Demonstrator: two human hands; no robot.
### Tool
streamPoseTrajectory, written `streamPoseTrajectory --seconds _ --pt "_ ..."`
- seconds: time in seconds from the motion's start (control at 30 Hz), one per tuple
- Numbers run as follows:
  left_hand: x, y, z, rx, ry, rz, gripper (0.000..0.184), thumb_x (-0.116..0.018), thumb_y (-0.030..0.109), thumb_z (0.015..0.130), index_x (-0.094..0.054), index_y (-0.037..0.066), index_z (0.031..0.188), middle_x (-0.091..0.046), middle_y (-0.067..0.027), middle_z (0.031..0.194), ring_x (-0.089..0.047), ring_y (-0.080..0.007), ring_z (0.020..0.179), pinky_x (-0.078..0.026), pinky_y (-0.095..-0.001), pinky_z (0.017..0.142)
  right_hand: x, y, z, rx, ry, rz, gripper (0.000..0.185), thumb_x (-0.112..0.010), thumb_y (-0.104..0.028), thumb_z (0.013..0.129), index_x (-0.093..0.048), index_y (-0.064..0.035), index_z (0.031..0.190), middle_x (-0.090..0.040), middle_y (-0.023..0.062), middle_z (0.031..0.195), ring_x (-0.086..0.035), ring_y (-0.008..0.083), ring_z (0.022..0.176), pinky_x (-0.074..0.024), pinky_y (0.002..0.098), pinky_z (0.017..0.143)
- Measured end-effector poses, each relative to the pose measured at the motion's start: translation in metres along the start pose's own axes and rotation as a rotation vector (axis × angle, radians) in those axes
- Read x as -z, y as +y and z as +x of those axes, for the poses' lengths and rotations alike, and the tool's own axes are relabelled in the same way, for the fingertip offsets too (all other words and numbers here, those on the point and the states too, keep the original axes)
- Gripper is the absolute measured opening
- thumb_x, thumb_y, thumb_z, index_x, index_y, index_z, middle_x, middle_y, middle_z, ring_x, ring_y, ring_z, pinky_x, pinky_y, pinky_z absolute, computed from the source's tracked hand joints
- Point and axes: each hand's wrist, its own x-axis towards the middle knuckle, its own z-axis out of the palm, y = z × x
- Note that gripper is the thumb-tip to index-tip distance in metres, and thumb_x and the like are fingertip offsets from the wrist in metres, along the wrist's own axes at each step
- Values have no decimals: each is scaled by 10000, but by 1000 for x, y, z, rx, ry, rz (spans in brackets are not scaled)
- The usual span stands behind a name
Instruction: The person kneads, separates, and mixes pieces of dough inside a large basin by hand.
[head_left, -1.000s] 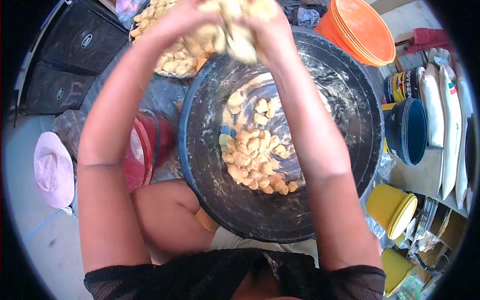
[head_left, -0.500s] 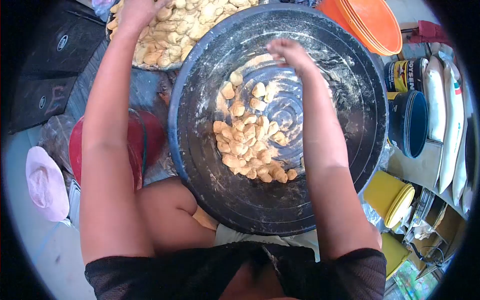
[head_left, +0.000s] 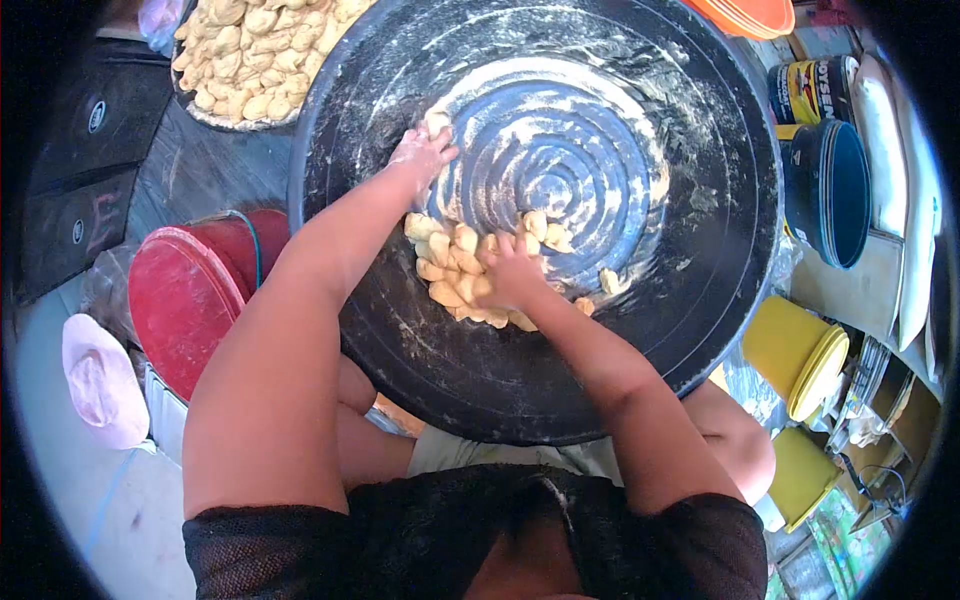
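Note:
A large black round basin (head_left: 690, 310), streaked with pale powder, spans the middle of the head view. Tan lumps that look like dough (head_left: 455, 270) lie heaped in its lower left part. My left hand (head_left: 422, 157) is at the basin's left inner side, fingers bent over a single dough lump (head_left: 437, 122). On the heap rests my right hand (head_left: 513, 272), its fingers spread over the lumps and covering some of them. A few stray lumps (head_left: 612, 281) sit to the right of the heap.
Beyond the basin at upper left stands a tray piled with more lumps (head_left: 265, 60). A red bucket (head_left: 185, 300) and a pink hat (head_left: 100, 380) are at left. Along the right are a dark blue bucket (head_left: 840, 195), white sacks (head_left: 885, 150), yellow buckets (head_left: 790, 350) and an orange tub (head_left: 745, 15).
My left hand has come from the tray down into the basin, onto a lump. My right hand has moved from the basin's far side down to the heap. The view has shifted.

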Motion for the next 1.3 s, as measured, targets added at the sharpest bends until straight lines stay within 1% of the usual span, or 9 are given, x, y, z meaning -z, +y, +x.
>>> streamPoseTrajectory --seconds 0.2,0.33,0.5,0.63,0.9,0.97,1.13,1.2,1.3 --pt "9 18 -5 -187 -419 -221 711 -776 345 633 -507 102 1244 -497 -163 1289 -511 -334 1172 -455 -386 921 -42 41 -41 -37 80 118 761 -781 -371 649 -442 -315 1328 -225 181 1463 -272 468 1307 -438 536 954" --pt "8 76 -47 -224 -313 -301 1211 -806 579 544 -140 207 1484 -180 -190 1503 -243 -433 1343 -376 -566 1021 -39 27 -59 -71 65 28 825 -760 -255 693 -330 -375 1386 -81 189 1524 -231 491 1332 -471 496 940" --pt "-12 133 -87 -105 -373 -254 1311 -828 573 516 -5 278 1493 10 -183 1540 -31 -473 1382 -332 -612 1033 -47 38 -28 -51 82 124 792 -720 -117 659 -398 -373 1336 -56 150 1533 -291 474 1310 -498 454 931" --pt "-70 145 -64 -159 -104 -356 1099 -852 337 574 -214 272 1467 -237 -211 1445 -349 -437 1261 -441 -520 974 -54 52 -16 -55 300 338 627 -717 -43 608 -572 -273 1173 -288 162 1431 -401 409 1240 -492 421 918" --pt "-20 97 -45 -264 12 -979 502 -745 144 641 -606 85 1120 -602 -131 1072 -593 -244 1009 -477 -359 926 -47 66 2 16 416 1295 584 -798 -41 548 -617 -41 1103 -498 131 1245 -533 250 1113 -452 333 933" --pt "37 69 -71 -228 -89 -1137 460 -741 151 646 -617 62 1080 -663 -111 988 -617 -236 974 -466 -347 919 24 48 -16 90 386 1428 622 -801 -39 576 -576 -38 1156 -572 89 1145 -565 205 1046 -463 310 917" --pt "137 -55 -140 -417 374 -1501 354 -636 39 710 -622 45 1063 -663 -48 953 -596 -130 879 -489 -286 824 207 -13 -8 362 501 1457 488 -708 -20 667 -556 -27 1130 -634 74 1029 -617 170 948 -502 297 848" --pt "165 -120 -166 -228 628 -1498 583 -629 72 705 -472 3 1262 -644 -57 1046 -623 -198 951 -510 -329 844 273 -42 24 611 553 1565 361 -655 -53 726 -588 -15 1079 -648 75 979 -631 162 868 -521 300 769" --pt "190 -213 -201 77 1019 -1145 571 -692 215 689 -548 -13 1192 -598 -208 1175 -582 -314 1088 -458 -357 911 368 -104 62 899 655 1562 171 -574 -173 829 -601 -104 984 -620 41 833 -610 131 710 -459 262 553"
